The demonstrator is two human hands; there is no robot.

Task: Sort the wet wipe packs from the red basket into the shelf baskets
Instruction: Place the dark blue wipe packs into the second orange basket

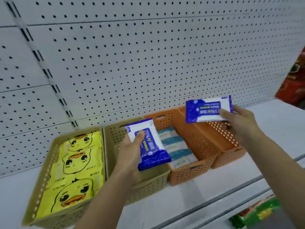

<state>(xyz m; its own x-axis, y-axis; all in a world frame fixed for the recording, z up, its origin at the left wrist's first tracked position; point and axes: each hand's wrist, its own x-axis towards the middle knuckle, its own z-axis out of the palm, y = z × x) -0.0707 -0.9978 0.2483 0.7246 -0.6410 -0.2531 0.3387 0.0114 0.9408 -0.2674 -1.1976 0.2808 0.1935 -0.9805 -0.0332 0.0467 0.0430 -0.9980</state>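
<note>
My left hand (130, 152) grips a blue and white wet wipe pack (148, 146) above the second olive basket (115, 134), whose inside looks bare where it shows. A second blue and white pack (206, 109) is held by my right hand (239, 119) over the far right orange basket (227, 156). The left olive basket (47, 159) holds yellow duck packs (77, 164). Pale blue and white packs (176, 146) lie in the first orange basket (186, 174). The red basket is out of view.
The four baskets stand side by side on a white shelf (272, 129) backed by a white pegboard (148, 63). Red packaging (295, 80) sits at the far right. Green and red goods (257, 214) show on the shelf below.
</note>
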